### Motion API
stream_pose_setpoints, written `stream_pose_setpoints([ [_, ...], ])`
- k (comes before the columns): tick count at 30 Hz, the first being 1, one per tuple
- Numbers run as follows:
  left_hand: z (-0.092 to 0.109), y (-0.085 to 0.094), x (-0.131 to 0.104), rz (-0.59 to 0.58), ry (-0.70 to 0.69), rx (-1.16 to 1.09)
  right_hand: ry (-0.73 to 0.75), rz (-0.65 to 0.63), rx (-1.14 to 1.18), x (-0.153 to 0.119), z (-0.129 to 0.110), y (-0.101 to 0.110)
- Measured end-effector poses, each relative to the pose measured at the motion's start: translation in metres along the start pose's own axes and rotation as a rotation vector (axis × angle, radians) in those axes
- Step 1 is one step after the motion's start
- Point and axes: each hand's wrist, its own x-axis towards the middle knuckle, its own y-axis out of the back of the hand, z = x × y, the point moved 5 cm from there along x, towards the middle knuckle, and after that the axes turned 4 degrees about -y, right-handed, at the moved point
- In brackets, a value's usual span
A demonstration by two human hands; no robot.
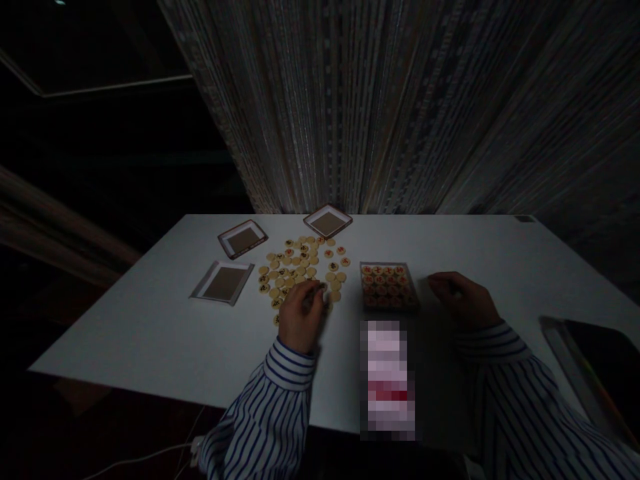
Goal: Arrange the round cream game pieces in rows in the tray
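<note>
Many round wooden pieces (301, 271) with red or black characters lie loose on the white table (165, 333). My left hand (301, 319) is at the near right side of this pile, its thumb and forefinger pinched around a round piece (323, 287). A box (391, 307) to the right of the pile holds rows of pieces with red characters facing up. My right hand (463, 298) rests on the table just right of the box, apart from it, with fingers curled and thumb close to them; whether it holds something is too dark to tell.
Three shallow trays or lids stand beyond and left of the pile: one (327, 221) at the back, one (243, 239) at back left, one (222, 283) at left. A pixelated object (387, 380) is at the front edge. A dark object (595, 360) lies at the right.
</note>
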Motion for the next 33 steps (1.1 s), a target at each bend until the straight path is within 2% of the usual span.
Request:
stream_pose_setpoints([
  [4,0.003,0.004,-0.008,-0.015,-0.119,0.142,0.035,0.016,0.032,0.002,-0.018,0.003],
  [10,0.0,-0.003,-0.017,-0.092,-0.223,0.246,0.121,0.017,0.056,0.001,-0.056,0.003],
  [13,-0.006,-0.009,-0.021,-0.151,-0.248,0.292,0.176,-0.015,0.087,-0.001,-0.074,-0.006],
  [16,-0.011,-0.012,-0.025,-0.19,-0.261,0.305,0.228,-0.064,0.152,-0.006,-0.087,-0.024],
  [20,-0.016,-0.014,-0.027,-0.224,-0.254,0.322,0.27,-0.157,0.121,-0.015,-0.092,-0.054],
  [23,-0.016,-0.014,-0.027,-0.241,-0.254,0.316,0.31,-0.216,0.061,-0.022,-0.089,-0.066],
  [33,-0.018,-0.022,-0.025,-0.34,-0.217,0.329,0.275,-0.213,0.064,-0.025,-0.078,-0.061],
])
